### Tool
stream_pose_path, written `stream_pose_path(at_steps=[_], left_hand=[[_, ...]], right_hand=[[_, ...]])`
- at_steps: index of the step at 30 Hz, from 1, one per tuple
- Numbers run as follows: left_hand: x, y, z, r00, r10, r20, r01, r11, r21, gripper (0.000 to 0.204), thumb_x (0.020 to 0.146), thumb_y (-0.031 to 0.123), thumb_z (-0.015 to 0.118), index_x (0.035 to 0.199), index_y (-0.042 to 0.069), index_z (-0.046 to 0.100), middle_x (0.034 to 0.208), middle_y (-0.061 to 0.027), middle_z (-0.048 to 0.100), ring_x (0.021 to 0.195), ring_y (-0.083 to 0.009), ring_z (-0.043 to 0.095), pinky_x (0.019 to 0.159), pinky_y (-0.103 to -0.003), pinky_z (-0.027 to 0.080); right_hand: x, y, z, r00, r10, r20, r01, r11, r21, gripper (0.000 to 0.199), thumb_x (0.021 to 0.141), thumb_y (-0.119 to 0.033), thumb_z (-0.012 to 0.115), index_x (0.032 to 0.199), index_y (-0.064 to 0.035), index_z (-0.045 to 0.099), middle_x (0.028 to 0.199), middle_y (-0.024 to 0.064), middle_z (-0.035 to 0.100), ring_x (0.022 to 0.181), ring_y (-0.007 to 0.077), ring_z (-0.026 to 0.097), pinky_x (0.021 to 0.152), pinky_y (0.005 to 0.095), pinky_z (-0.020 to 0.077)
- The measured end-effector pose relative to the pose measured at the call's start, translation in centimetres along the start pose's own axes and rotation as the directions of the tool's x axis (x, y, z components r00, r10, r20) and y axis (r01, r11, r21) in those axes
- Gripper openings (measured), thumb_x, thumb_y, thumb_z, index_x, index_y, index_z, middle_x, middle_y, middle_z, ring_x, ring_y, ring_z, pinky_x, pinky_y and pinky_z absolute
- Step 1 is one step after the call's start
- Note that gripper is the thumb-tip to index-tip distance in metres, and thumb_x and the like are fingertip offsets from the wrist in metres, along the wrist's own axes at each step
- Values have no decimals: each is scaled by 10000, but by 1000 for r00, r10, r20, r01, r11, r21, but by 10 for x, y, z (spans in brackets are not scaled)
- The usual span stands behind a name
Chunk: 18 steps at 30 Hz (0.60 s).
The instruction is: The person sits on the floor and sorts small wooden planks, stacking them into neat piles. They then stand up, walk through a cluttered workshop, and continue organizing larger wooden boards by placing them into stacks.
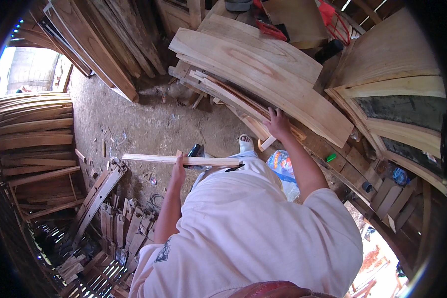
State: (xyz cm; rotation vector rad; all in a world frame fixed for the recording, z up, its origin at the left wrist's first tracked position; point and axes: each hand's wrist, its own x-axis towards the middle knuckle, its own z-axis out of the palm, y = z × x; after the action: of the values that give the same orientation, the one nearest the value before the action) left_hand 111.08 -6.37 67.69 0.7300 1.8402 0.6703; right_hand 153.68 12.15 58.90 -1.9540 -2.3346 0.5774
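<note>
My left hand (179, 173) is closed around a pale, straight wooden strip (211, 161), held level in front of my body. Over at the bench, my right hand (278, 124) reaches out with thumb and fingers apart. Its fingertips touch the long narrow wooden strips (233, 102) lying along the bench's near edge. Just below that hand, the end of a short wooden piece (267, 143) sticks out. Wide planed boards (263, 69) lie on the bench behind the strips. A small dark object (235, 168) shows by the right end of the held strip.
Stacked timber (32, 129) stands at the left, and tall planks (92, 44) lean at the back. Offcuts (126, 223) lie at lower left. A blue-and-white plastic bag (283, 166) is near my legs. A wooden frame (395, 89) stands at right. A dark cylinder (194, 150) is beyond my left hand.
</note>
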Motion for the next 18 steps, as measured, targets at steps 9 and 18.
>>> stream_pose_path(at_steps=[9,18], left_hand=[[-17,31,11,1000,-1,-27,0,999,-42,612,1030,487,320,1234,-4,624,973,-103,631,892,-183,540,895,-311,392],[-18,10,10,1000,-1,-25,-2,990,-141,626,1027,505,328,1227,-9,625,919,-86,637,862,-181,548,863,-305,407]], right_hand=[[1,4,-3,997,-16,80,3,988,157,654,866,-404,682,1374,-56,462,1337,252,468,1195,416,518,993,502,447],[11,11,-7,975,-23,223,-22,980,197,787,843,-398,708,1434,-26,347,1413,309,409,1263,462,460,1033,508,422]])
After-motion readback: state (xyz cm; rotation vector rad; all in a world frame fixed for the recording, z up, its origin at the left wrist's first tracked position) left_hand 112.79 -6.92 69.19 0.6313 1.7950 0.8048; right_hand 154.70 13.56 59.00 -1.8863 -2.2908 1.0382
